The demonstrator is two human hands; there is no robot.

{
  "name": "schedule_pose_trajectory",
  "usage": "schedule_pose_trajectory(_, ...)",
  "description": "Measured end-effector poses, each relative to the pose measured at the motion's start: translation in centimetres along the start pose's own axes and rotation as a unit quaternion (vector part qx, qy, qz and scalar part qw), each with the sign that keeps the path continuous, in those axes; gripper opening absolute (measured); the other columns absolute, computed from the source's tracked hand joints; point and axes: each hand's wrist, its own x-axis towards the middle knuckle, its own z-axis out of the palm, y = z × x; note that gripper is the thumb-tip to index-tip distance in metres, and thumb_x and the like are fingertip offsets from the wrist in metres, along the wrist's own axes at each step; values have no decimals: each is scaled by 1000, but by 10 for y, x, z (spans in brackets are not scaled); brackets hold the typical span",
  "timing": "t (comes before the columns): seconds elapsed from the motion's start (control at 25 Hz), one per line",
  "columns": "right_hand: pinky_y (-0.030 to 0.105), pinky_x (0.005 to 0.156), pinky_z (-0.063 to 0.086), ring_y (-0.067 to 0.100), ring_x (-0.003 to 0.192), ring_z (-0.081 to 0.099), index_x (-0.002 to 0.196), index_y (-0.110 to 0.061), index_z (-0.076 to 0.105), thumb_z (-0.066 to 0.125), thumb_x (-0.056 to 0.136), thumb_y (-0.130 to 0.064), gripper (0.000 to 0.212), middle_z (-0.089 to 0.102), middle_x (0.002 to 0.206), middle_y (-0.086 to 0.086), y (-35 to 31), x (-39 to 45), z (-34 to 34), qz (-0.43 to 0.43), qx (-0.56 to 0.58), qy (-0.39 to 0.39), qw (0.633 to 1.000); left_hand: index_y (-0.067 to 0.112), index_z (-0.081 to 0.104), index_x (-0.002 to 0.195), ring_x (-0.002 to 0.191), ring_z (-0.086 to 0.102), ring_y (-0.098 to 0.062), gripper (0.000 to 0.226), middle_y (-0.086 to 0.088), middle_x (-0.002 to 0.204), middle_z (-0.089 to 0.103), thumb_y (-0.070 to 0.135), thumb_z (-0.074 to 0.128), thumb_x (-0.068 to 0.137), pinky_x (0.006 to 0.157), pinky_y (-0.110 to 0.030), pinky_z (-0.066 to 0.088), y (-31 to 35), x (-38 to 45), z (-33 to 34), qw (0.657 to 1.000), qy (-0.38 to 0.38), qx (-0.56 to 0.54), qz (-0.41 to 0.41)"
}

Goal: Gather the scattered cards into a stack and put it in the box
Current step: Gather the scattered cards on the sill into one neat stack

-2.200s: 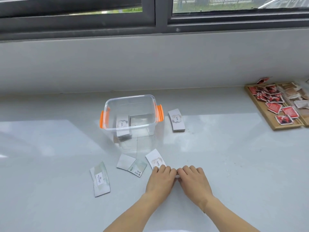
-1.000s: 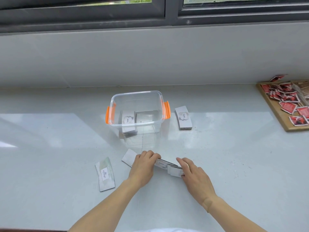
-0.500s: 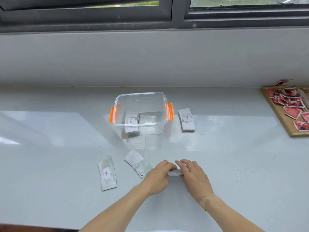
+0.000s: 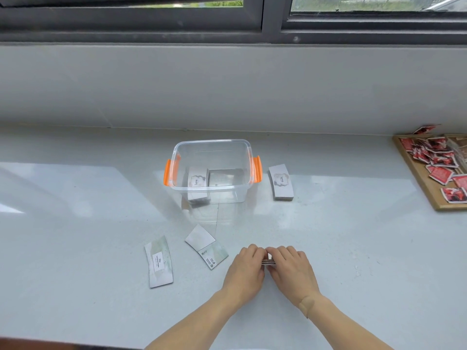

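On my far left of the desk [image 4: 75,223] lies one loose card [image 4: 159,261], pale green with a small label, well apart from everything else. Next to the right come two more cards overlapping at a corner: a plain white one [image 4: 200,237] and a green-tinted one [image 4: 214,255] with small print. Beyond them stands the clear plastic box [image 4: 212,170] with orange latches, and through its wall I can see a small stack [image 4: 198,181] marked "love" already lying inside. In front, my left hand [image 4: 246,270] and right hand [image 4: 293,271] meet, fingers curled in from both sides around a thin stack of cards [image 4: 268,261], of which only the dark edge shows between them; it rests on the desk or just above it, I cannot tell which. Right of the box sits another neat pile [image 4: 281,182], also marked "love". At the far right a wooden tray [image 4: 417,178] holds red packets [image 4: 439,173], which I judge no part of this job. I read this as the squaring-up step. Next, one hand should keep the stack pinched while the other sweeps in the three loose cards on the left.
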Motion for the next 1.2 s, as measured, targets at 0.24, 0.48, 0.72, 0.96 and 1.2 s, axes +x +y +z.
schedule_pose_trajectory(0.24,31,57,41,20,87,48,96,-21,57,53,93,-38,18,57,92,-6,-6,5,1,78,31,-49,995,16,48,107,100,44,-26,23,-2,110,50,8,45,86,70,-35,37,2,4,-4,998,9,58,-21)
schedule_pose_trajectory(0.48,37,60,47,25,90,52,98,-17,59,53,93,-34,19,60,94,-1,-15,35,-6,36,19,-44,998,15,50,108,98,46,-27,25,-2,109,52,11,45,84,77,-37,39,-10,17,-17,997,23,63,-32)
schedule_pose_trajectory(0.72,36,44,40,28,64,54,79,-14,61,77,77,-28,21,61,69,2,-21,33,-7,8,-5,-45,999,17,47,112,101,48,-29,27,-4,110,52,20,44,85,81,-39,37,-19,19,-21,988,-9,156,0)
schedule_pose_trajectory(0.96,37,69,43,27,91,52,112,-24,54,52,91,-43,29,61,99,-4,-14,34,1,18,-10,-62,998,33,28,140,136,26,-26,64,2,146,37,32,45,78,111,-49,17,-76,17,-69,976,-79,201,13)
schedule_pose_trajectory(1.2,35,70,46,25,93,50,133,-36,39,52,88,-47,49,58,111,-6,-12,33,4,11,8,-57,998,39,28,140,144,17,-20,60,11,157,22,38,49,85,113,-44,21,-146,0,-108,959,-115,258,-8)
